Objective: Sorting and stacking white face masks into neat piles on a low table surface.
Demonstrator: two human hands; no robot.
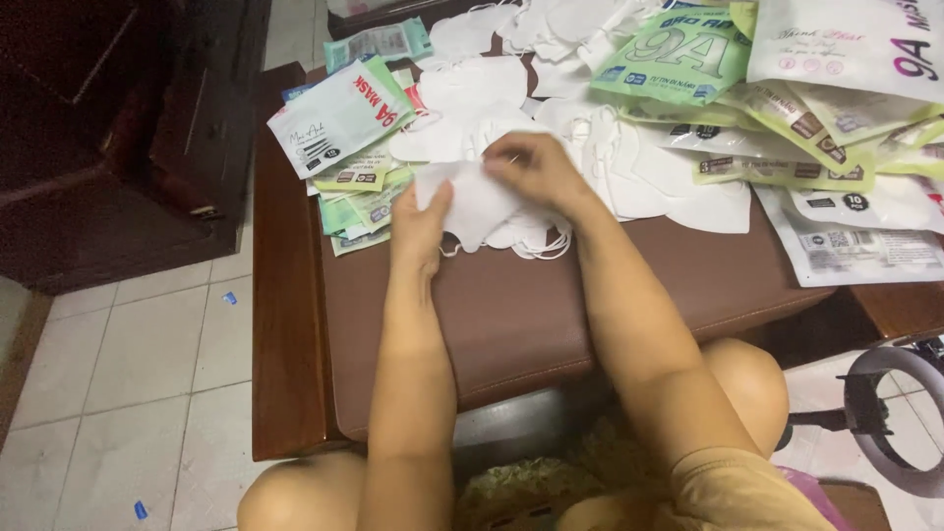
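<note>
Pinching one white folded fabric face mask [480, 202] between both hands near the brown padded bench's [531, 295] far edge: left hand [423, 228] grips its left end, right hand [531, 169] its upper right, long axis running left-right.

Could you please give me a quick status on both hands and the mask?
Left hand and right hand both gripping one white mask. Mask held just above brown table. Loose masks and packets crowd behind.
</note>
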